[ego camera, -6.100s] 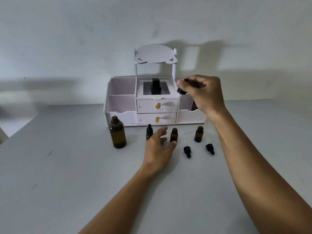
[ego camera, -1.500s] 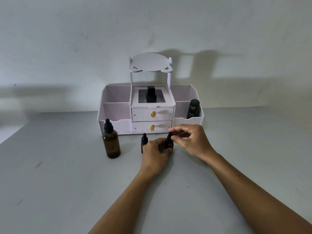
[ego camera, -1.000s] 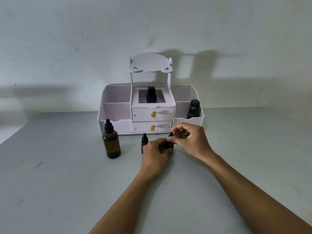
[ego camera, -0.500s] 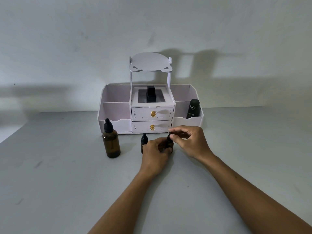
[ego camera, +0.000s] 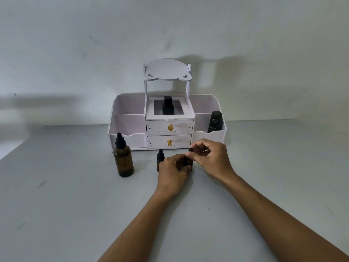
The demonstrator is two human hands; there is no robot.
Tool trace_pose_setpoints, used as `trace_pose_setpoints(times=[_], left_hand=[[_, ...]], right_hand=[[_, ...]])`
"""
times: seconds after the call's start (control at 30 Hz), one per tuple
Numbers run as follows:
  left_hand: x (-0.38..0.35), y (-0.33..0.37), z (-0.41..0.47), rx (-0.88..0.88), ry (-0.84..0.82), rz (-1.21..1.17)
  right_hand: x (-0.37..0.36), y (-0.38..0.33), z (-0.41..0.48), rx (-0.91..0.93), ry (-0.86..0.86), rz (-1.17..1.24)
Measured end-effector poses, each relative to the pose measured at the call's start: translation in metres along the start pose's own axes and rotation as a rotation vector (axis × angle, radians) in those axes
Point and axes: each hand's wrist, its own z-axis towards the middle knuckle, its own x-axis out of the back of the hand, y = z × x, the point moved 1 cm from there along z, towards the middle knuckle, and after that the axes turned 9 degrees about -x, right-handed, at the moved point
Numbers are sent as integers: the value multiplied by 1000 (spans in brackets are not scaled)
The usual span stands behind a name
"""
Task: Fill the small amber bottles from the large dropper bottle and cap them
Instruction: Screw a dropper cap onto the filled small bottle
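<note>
Twisting a black cap (ego camera: 190, 149) with my right hand (ego camera: 211, 159), pinched on it, I grip the small amber bottle (ego camera: 188, 162) in my left hand (ego camera: 173, 172). Left of both hands stand a capped small bottle (ego camera: 160, 159) and the large dropper bottle (ego camera: 123, 157), closed. I judge capping nearly finished; a third bottle isn't visible.

The small amber bottle (ego camera: 188, 162) between the two hands is mostly hidden: the left hand (ego camera: 173, 173) wraps its body, and the right hand (ego camera: 211, 159) covers nearly all of its black cap (ego camera: 190, 149) (only a dark tip shows). Its fill level cannot be told. The other capped small bottle (ego camera: 160, 160) is partly hidden behind the left hand's knuckles. Both forearms run off the bottom edge. The smaller print on the black tube (ego camera: 215, 121) in the organizer (ego camera: 130, 118) is too small to read.
</note>
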Motion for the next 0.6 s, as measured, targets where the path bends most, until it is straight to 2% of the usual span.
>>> trace_pose_setpoints(times=[0.6], left_hand=[[1, 1, -1, -9, -6, 5]], right_hand=[[-2, 1, -2, -2, -10, -10]])
